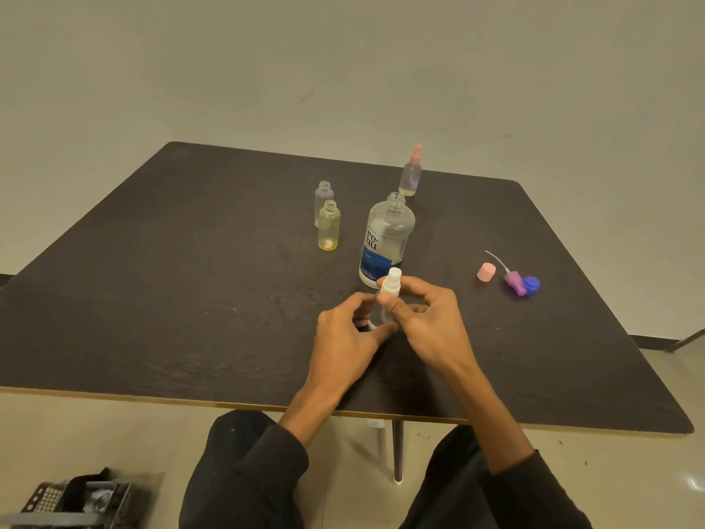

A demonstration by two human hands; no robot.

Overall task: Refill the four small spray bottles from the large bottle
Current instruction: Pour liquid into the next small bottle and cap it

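Near the counter's (190, 299) 6 o'clock edge, the left hand (345, 334) grips a clear spray bottle (377, 316) to steady it — the right hand (427, 318) pinches its white sprayer cap (392, 282), likely twisting. The uncapped large bottle (385, 238) stands just behind at 12 o'clock.

Pale bottles and bright caps on a dark brown table (190, 261)

The large bottle (385, 242) is clear with a blue-and-white label; one small bottle (328, 227) is yellow-tinted, another (323, 200) colourless, a third (411, 173) clear with a pink sprayer. The bottle in hand wears a white sprayer (392, 281). Loose pieces: a pink cap (486, 271), a purple sprayer (514, 282), a blue cap (531, 284) (all solid colours). Black sleeves (244, 471); beige floor (114, 89).
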